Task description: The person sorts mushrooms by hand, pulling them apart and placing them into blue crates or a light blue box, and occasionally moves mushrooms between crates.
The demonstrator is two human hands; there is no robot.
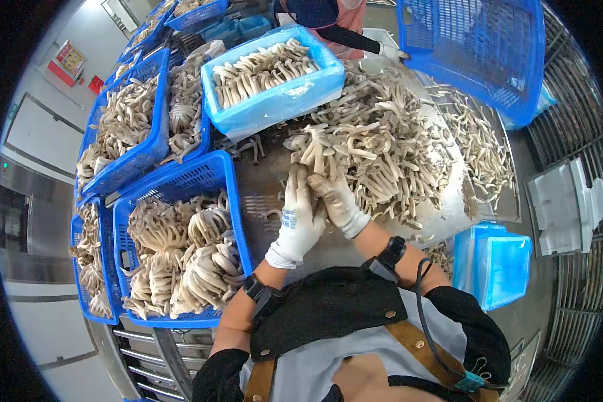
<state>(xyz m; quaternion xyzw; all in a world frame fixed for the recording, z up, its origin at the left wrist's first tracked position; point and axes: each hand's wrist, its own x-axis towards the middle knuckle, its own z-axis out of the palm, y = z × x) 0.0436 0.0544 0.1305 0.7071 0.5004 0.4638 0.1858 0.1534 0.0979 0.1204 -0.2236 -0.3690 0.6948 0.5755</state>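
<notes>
My left hand (pixel 297 218) and my right hand (pixel 340 202), both in white gloves, meet in front of me over the metal table (pixel 258 181). Between their fingertips is a small bunch of oyster mushrooms (pixel 319 149), pale stems toward me and grey caps pointing away. The fingers of both hands are closed about the stems, and the lower ends are partly hidden by the gloves. Just beyond and to the right lies a large heap of loose oyster mushrooms (pixel 392 144), close to my right fingers.
Blue crates (pixel 235 214) of mushroom clumps stand at the left. A blue-lined tub (pixel 275 114) of aligned mushrooms sits behind. Smaller mushrooms fill a metal tray (pixel 509 167) at right. Nearby are light-blue bins (pixel 509 268) and a tilted crate (pixel 476 47); a co-worker's gloved hand (pixel 392 52) is opposite.
</notes>
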